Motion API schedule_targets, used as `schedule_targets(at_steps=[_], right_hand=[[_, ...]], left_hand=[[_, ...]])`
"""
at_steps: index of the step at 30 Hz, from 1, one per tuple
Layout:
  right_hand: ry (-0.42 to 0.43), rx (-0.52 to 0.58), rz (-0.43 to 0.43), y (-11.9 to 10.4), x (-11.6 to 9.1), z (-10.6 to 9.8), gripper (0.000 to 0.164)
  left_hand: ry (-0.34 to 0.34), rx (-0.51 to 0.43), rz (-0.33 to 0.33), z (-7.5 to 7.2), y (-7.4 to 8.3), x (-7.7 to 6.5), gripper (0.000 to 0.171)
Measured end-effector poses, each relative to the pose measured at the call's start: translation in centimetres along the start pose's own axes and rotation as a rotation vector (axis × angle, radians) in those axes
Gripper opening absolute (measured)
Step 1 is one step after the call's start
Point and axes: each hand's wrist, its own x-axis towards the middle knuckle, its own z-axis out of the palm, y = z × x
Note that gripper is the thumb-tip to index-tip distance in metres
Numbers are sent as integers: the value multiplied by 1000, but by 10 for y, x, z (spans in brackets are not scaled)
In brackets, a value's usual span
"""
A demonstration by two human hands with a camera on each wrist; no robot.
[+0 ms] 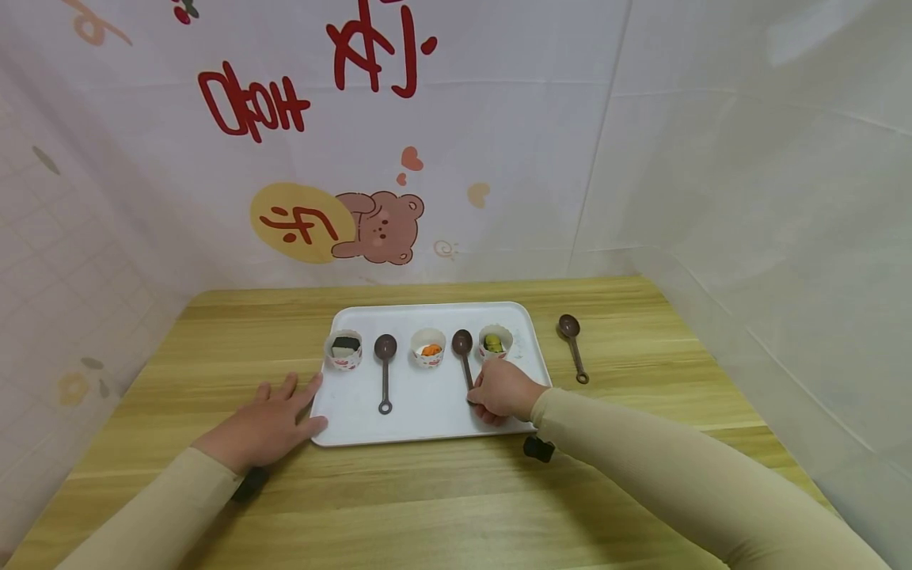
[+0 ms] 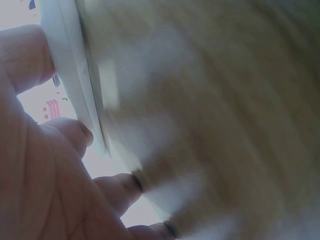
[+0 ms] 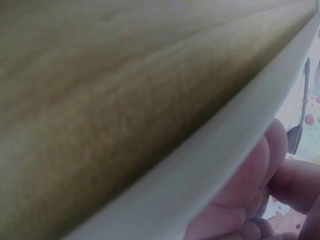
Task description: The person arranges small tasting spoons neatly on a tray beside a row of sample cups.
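Note:
My right hand (image 1: 502, 389) pinches the handle of a brown measuring spoon (image 1: 462, 342) on the white tray (image 1: 427, 419); the handle's end is hidden by the fingers. Beyond that hand stands a paper cup (image 1: 496, 336) with green pieces inside. My left hand (image 1: 267, 427) has its fingers spread at the tray's left edge, thumb and index finger touching the rim in the left wrist view. A second brown spoon (image 1: 385, 348) lies between a paper cup (image 1: 345, 360) holding a black-and-white piece and a middle cup (image 1: 428, 359) with orange bits.
A third brown spoon (image 1: 570, 326) lies on the wooden table (image 1: 399, 491), right of the tray. A white printed cloth (image 1: 499, 158) hangs behind the table, with pale cloth at both sides too.

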Motion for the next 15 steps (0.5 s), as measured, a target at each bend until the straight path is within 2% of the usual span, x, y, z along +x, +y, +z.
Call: schedule_targets(at_steps=[7,15], right_hand=[[1,-48,-3,0,0,1,27],[-3,-74,14,-2,-1,1,26]], left_hand=[[-2,-8,-4,0,-1,0,87],[7,-11,-2,0,0,-2,86]])
